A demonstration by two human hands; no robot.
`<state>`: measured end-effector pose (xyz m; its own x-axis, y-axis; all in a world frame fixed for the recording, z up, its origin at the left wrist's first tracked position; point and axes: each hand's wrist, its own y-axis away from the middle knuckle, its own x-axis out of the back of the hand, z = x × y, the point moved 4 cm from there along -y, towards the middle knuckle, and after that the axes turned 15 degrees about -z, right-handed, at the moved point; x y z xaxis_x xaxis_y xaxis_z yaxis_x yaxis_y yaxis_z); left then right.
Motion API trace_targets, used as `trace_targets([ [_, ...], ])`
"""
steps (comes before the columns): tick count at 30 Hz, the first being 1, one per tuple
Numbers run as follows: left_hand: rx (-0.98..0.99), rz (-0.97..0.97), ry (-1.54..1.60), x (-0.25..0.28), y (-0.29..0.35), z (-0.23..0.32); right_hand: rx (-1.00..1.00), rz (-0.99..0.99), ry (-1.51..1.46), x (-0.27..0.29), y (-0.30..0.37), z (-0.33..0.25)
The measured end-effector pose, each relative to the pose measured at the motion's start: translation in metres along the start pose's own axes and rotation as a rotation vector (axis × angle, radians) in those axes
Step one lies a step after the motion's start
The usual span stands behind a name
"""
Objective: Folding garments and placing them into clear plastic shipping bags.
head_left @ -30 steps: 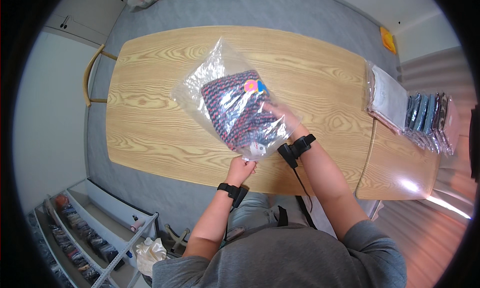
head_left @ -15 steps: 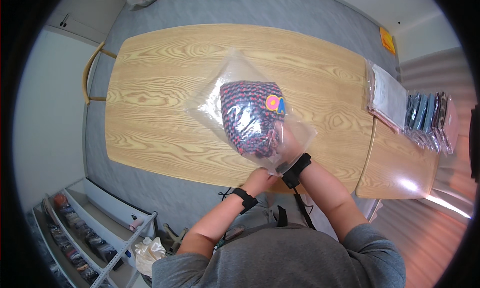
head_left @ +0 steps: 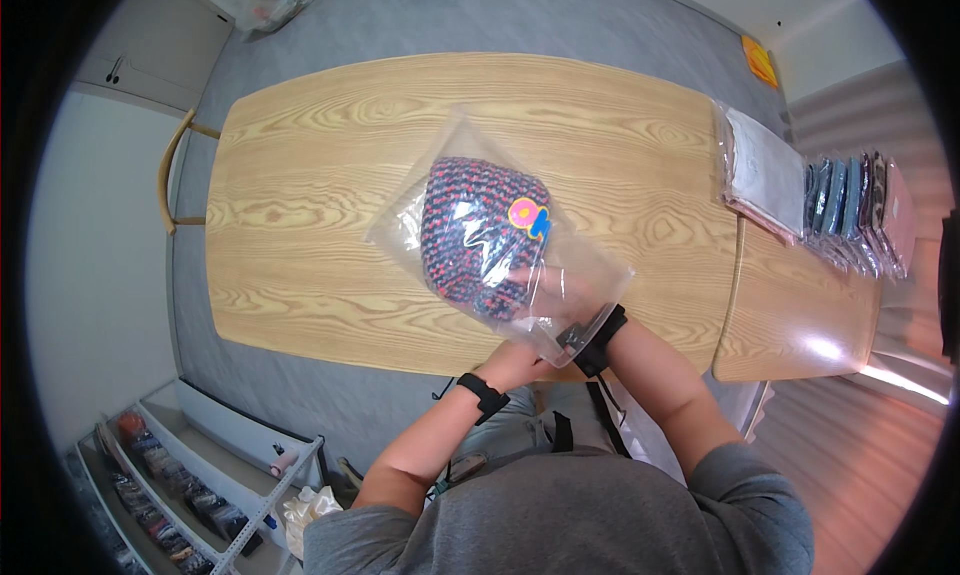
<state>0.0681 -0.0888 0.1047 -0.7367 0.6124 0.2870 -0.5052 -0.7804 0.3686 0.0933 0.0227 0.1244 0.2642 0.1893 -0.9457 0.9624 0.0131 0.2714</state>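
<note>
A dark knitted hat (head_left: 475, 240) flecked with pink lies inside a clear plastic bag (head_left: 590, 250) above the near middle of the table. On the hat's right side is a pink, yellow and blue patch. My right hand (head_left: 562, 293) is inside the bag, seen through the film, its fingers stretched out against the hat's lower right part. The bag's mouth lies around my right wrist. At the bag's lower edge my left hand (head_left: 515, 363) is closed on the film; its fingertips are partly hidden.
Wooden table (head_left: 300, 195) under the bag. At its right stand a stack of bagged white and pink items (head_left: 765, 170) and a row of bagged folded textiles (head_left: 850, 210). A chair (head_left: 170, 175) is at the left end. Shelving with packets (head_left: 190, 485) stands at lower left.
The hat has shifted left, further into the bag, and its patch has turned a little. My right hand shows more of its fingers, now apart from the hat's edge. My left hand stays at the bag's edge.
</note>
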Motion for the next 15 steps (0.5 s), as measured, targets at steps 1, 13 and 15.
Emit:
trace_targets([
  [1,0.002,-0.001,0.0,-0.001,0.001,0.001,-0.043,-0.023,-0.045,0.009,-0.004,0.003],
  [13,-0.179,0.212,0.009,-0.029,0.011,0.006,0.401,0.218,-0.125,0.018,-0.052,0.029],
  [15,0.027,-0.067,-0.042,-0.03,0.019,0.002,0.403,0.199,-0.146,0.009,-0.043,0.022],
])
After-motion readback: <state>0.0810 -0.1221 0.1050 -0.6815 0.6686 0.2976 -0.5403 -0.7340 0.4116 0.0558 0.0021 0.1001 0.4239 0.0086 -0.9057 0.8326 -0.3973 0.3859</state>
